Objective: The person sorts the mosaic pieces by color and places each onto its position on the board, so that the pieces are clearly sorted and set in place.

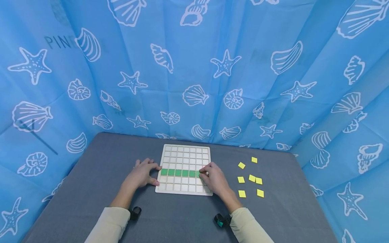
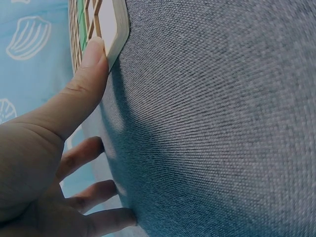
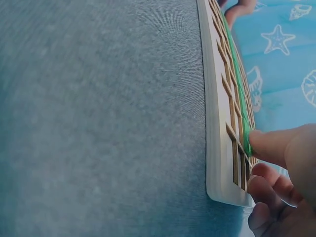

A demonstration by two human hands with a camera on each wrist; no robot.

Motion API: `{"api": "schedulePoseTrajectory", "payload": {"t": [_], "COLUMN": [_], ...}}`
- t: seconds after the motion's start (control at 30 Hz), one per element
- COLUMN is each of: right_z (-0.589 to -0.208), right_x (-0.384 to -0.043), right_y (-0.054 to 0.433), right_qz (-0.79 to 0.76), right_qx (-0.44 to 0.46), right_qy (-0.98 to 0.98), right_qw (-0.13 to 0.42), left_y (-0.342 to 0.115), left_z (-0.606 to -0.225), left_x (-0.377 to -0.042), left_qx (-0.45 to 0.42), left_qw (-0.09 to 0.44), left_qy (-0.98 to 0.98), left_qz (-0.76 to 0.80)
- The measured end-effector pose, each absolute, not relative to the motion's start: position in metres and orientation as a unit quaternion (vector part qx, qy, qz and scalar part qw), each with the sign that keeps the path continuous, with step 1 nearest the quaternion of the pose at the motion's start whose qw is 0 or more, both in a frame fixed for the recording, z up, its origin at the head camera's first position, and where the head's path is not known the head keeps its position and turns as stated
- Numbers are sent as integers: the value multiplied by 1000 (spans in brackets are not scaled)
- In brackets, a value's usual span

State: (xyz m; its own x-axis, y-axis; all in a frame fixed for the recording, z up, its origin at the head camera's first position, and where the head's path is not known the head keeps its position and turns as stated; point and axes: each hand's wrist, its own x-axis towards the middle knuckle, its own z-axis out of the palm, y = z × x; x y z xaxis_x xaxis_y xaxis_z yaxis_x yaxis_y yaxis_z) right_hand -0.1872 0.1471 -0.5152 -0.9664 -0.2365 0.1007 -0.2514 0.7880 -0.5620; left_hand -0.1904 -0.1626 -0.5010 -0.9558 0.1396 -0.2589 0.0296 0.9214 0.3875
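Observation:
A white board [image 1: 183, 193] with a grid of square cells lies on the table, a row of green tiles [image 1: 178, 173] running across it. At the board's left edge is my left hand [image 1: 140, 174], its thumb [image 2: 93, 52] touching the rim and its fingers spread apart. My right hand [image 1: 215, 179] reaches over the board's right side. Its thumb and fingertips pinch the green tile [image 3: 247, 143] at the right end of the row, partly covering it. Cells above and below the row show white.
Several loose yellow tiles [image 1: 241, 180] lie scattered on the grey tabletop [image 1: 291, 202], right of the board. A blue curtain [image 1: 194, 67] printed with shells and starfish stands behind the table and along both sides. Black bands sit at both wrists.

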Motion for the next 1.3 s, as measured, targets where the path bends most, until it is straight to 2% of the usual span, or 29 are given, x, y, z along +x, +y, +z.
{"api": "schedulePoseTrajectory", "payload": {"t": [0.4,0.83,1.0,1.3], "right_z": [-511,-502,-502,-509], "right_x": [-183,-178,-178,-179], "right_y": [153,161,167,179], "right_qz": [233,156,123,102], "right_qx": [207,174,175,160], "right_qy": [-949,-971,-975,-980], "right_qw": [43,48,65,62], "left_y": [-162,-162,-162,-163], "left_z": [-501,-500,-500,-502], "left_x": [-191,-190,-190,-190], "left_qx": [43,50,49,51], "left_qw": [142,140,141,135], "left_qy": [971,970,970,971], "left_qz": [189,192,191,190]}}
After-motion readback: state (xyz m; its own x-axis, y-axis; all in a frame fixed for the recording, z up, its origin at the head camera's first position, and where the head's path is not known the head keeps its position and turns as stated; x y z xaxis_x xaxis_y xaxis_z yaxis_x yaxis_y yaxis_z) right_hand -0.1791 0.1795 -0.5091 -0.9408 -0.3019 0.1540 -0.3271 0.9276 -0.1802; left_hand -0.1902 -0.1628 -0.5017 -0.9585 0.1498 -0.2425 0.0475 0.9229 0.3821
